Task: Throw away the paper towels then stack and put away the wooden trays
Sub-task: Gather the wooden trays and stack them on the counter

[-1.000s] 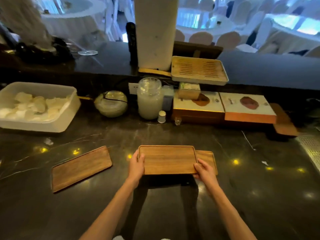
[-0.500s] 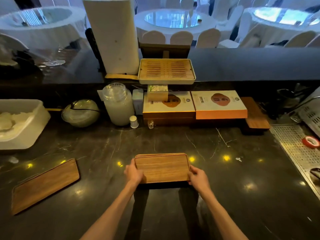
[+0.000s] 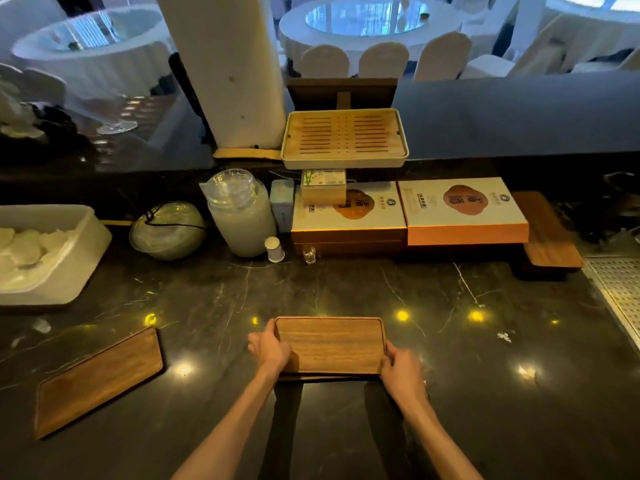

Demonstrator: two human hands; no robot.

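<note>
Two wooden trays [image 3: 330, 344] lie stacked one on the other on the dark marble counter [image 3: 485, 393] in front of me. My left hand [image 3: 270, 348] grips the stack's left edge and my right hand [image 3: 401, 370] grips its near right corner. A third wooden tray [image 3: 98, 379] lies flat and angled on the counter to the left, apart from both hands. Another wooden tray [image 3: 547, 230] rests at the back right beside the boxes. A white bin [image 3: 83, 251] at the far left holds crumpled white paper towels [image 3: 24, 247].
Along the back stand a round glass bowl [image 3: 168, 230], a lidded jar [image 3: 240, 216], a small white bottle [image 3: 274, 249], two flat gift boxes [image 3: 464, 213] and a slatted tea tray [image 3: 344, 138] on the raised ledge. A perforated metal drain [image 3: 620, 289] is at the right edge.
The upper tray has been slid to the right onto the lower one, so the two now line up as a stack. Both hands have stayed on the tray's ends.
</note>
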